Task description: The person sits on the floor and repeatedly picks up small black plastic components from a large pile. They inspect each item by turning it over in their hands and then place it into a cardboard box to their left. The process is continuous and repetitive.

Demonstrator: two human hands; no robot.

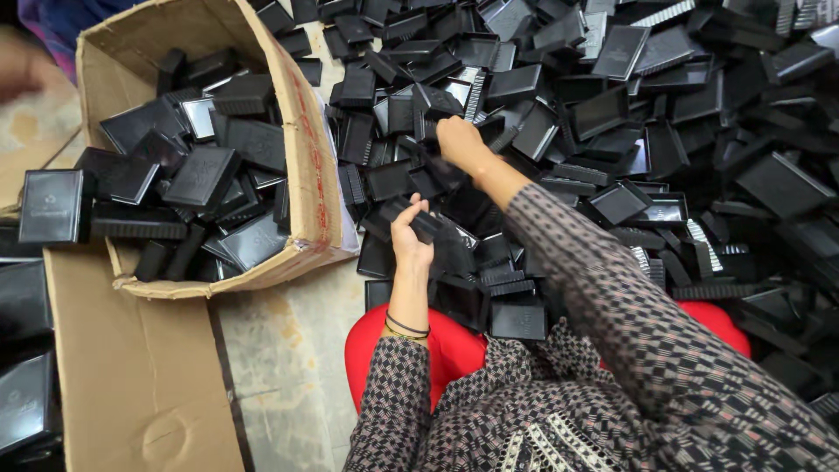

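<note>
Left hand: the left hand [411,234] is raised over the near edge of the heap, fingers [418,206] curled shut around a black plastic part [428,224] held at its upper end.
Right hand: the right hand [461,142] reaches further into the heap, fingers bent down among the pieces; whether they have closed on one I cannot tell, since the fingertips are hidden.
Held part: it sits in the left hand, just above the heap and below the right hand.
Heap: a big heap of black plastic trays and lids [612,131] covers the floor ahead and to the right, pieces lying tilted and overlapping every way.
Box: an open cardboard box [306,166] stands to the left, touching the heap, partly filled with the same black pieces.
Flat cardboard: a cardboard sheet [131,376] lies below the box.
Clothing: patterned sleeves [603,288] cover both arms; bangles [407,328] circle the left wrist.
Seat: a red cushion [454,350] shows under the arms.
</note>
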